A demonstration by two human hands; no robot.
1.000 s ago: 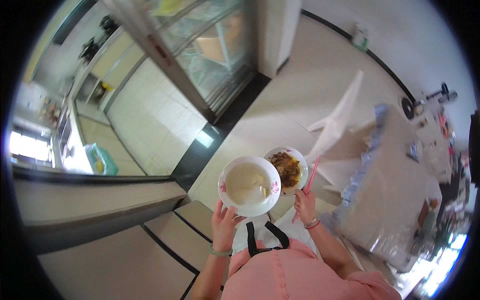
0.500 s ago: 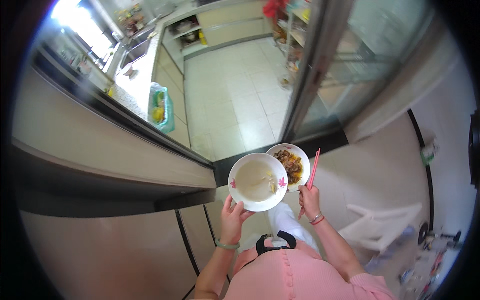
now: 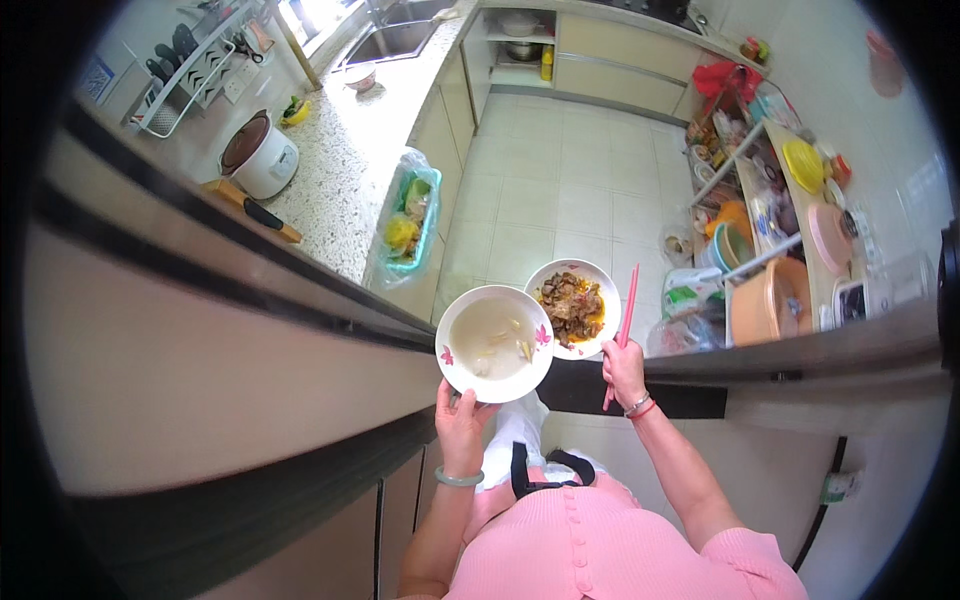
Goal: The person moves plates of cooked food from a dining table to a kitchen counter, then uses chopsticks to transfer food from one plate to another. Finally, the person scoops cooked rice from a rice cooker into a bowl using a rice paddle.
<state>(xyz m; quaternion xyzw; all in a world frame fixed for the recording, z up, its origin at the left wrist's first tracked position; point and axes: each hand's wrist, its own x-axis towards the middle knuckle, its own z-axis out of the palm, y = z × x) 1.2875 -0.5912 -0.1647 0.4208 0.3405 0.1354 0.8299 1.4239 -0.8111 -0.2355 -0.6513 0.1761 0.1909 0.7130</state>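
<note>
My left hand (image 3: pixel 462 428) grips the near rim of a white bowl (image 3: pixel 447 340) with pink leaf marks; cloudy pale broth and a few light pieces lie in it. Beside it, partly behind its right edge, is a white plate (image 3: pixel 608 290) of chopped brown food in orange oil. My right hand (image 3: pixel 625 370) holds this plate by its lower right rim. Pink chopsticks (image 3: pixel 629 305) are also clasped in the right hand, pointing up and away from me. Both dishes are held roughly level at waist height.
A sliding-door frame (image 3: pixel 250 265) runs along my left. Beyond it are a speckled counter (image 3: pixel 345 190) with a white cooker (image 3: pixel 262 160), a small bowl (image 3: pixel 360 77) and a sink (image 3: pixel 390 42). A lined bin (image 3: pixel 430 225) hangs on the cabinet front. A crowded shelf rack (image 3: pixel 765 190) stands right of the tiled floor (image 3: pixel 560 180).
I have moved forward to the kitchen doorway; more of the counter and the shelf rack now shows. Bowl, plate and chopsticks stay in my hands.
</note>
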